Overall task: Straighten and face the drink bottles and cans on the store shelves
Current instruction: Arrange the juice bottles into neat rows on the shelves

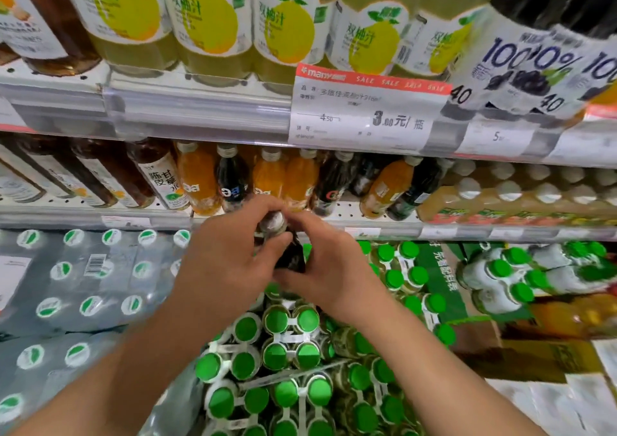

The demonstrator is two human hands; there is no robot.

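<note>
- A dark bottle (289, 252) with a silvery round cap sits between both hands, in front of the middle shelf (384, 216) and just below its front edge; the glossy body tapers to a narrow neck.
- The left hand (230, 262) wraps its curled fingers and thumb round the bottle's neck and shoulder from the left.
- The right hand (329, 268) grips the same bottle from the right, fingers curled over the cap and thumb along the lower body.
- On the middle shelf, directly behind the held bottle, stands a row of orange juice bottles (197, 181) and dark cola-coloured bottles (232, 181), smooth plastic with grey caps; several to the right lean sideways.
- Left of that row on the same shelf stand tall brown tea bottles (160, 175) with white paper labels.
- Right of that row, pale cloudy bottles (500, 195) with white caps lie packed together.
- Above the middle shelf hangs a paper sale tag (367, 108) with a red band, clipped to the clear plastic rail.
- Above the tag stand round-bodied yellow-green juice bottles (207, 18) with pomelo labels.
- Below the middle shelf, under the hands, green-capped bottles (287, 335) are joined by white plastic rings.
- Left of these, shrink-wrapped water packs (76, 278) show white caps with a green leaf.
</note>
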